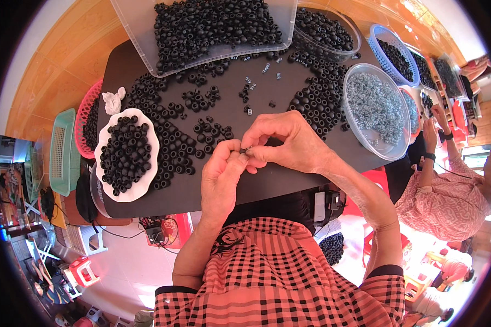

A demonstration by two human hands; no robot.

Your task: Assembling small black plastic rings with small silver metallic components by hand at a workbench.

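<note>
Over the near part of the dark table, my left hand and my right hand meet, fingertips pinched together. Something small and dark shows between them, mostly hidden by the fingers. Just left of my hands lie loose round black hollow pieces. Beyond them a few small metal coil springs are scattered on the tabletop. More black pieces spread to the right. A clear round bowl full of springs stands at the right edge.
A clear bin of black pieces stands at the far side, beside a clear round tub. On the left are a white scalloped plate, crumpled tissue, a pink basket and a green basket. Another person sits at right.
</note>
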